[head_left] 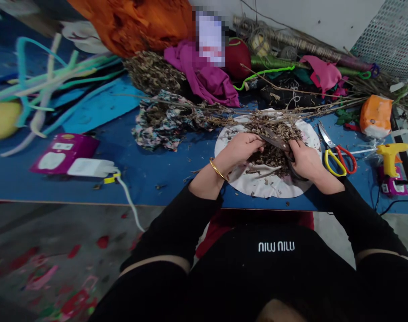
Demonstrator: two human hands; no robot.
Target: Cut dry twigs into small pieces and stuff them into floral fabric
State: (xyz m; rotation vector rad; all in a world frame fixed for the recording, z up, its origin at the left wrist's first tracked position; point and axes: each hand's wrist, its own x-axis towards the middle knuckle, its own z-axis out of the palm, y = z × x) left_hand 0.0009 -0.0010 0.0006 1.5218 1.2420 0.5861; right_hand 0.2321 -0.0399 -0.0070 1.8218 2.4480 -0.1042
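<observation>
My right hand (303, 158) is closed around the handles of dark scissors (274, 141), whose blades point left over a heap of dried, crumbled leaves and stems (271, 161). At the blade tips, my left hand (242, 150) pinches some dried plant, mostly hidden by the fingers. The heap lies on a round white cloth (257, 185) at the front edge of the blue table (184, 179). Long dry stems (231, 117) stretch across the cloth's far side. Just right of my right hand lies a second pair of scissors (336, 152) with red and yellow handles, its blades slightly apart.
A yellow glue gun (392, 156) and an orange packet (375, 116) are at the right. Patterned cloth (160, 120), purple cloth (204, 76) and orange fabric (140, 24) are piled behind. Leftward lie a purple box (66, 154), a white power strip (91, 167) and pastel flexible strips (56, 85).
</observation>
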